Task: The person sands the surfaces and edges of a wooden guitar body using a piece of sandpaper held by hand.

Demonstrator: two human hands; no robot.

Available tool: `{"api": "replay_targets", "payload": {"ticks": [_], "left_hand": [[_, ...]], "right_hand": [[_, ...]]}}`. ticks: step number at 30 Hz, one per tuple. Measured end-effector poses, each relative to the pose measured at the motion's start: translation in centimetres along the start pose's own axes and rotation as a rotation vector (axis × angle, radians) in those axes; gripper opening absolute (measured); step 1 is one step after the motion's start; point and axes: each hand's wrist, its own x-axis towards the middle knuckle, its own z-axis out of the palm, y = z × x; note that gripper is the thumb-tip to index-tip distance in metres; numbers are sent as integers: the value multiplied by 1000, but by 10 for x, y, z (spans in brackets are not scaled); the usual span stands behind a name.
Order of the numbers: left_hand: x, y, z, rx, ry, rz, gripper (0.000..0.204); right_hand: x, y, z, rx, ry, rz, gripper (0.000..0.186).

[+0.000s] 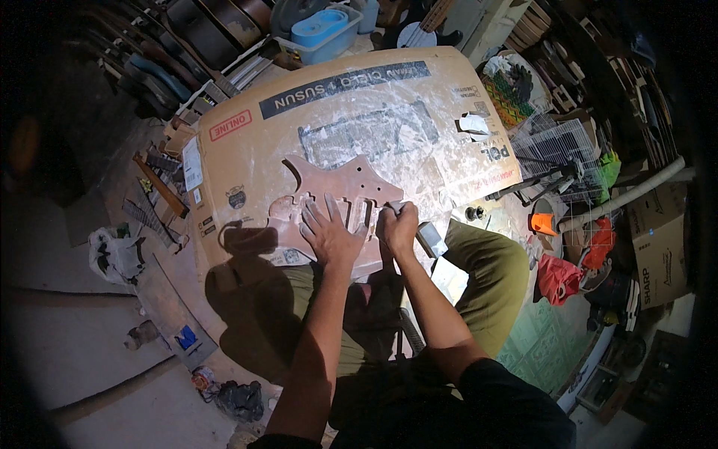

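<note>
An unfinished electric guitar body (335,182), reddish brown with routed cavities and small drilled holes, lies flat in front of my legs. My left hand (333,236) rests on its face with the fingers spread, across the middle cavities. At the body's right side, beside a cutout near the edge, my right hand (399,227) is closed with its fingers curled in. Whatever it may grip is hidden by the fingers. Under the body is a flattened cardboard box (254,176) smeared with pale dust.
A small grey block (431,239) and folded white paper (449,278) lie by my right knee. A crumpled paper piece (473,126) sits on the cardboard. Guitars (217,34) and a blue tub (320,34) stand behind; a wire rack (557,153) is at right.
</note>
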Motion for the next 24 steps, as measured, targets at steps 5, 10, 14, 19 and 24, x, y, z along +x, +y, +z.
{"api": "replay_targets", "payload": {"ticks": [5,10,14,19,24], "left_hand": [[1,6,-3,35,-67,-22,113],[2,7,-1,7,-14,7,113],[1,6,-1,-9,-22,-6,113],[2,4,-2,10,-48,-20,114],[2,6,-5,27,-75,-30,114]], "right_hand": [[-3,15,6,-36,20,-87,20],[5,17,2,-4,-18,-7,22],[-1,10,0,-50,-56,-29,20],[-7,5,7,-42,-25,5,21],[1,8,3,-103,-10,26,20]]}}
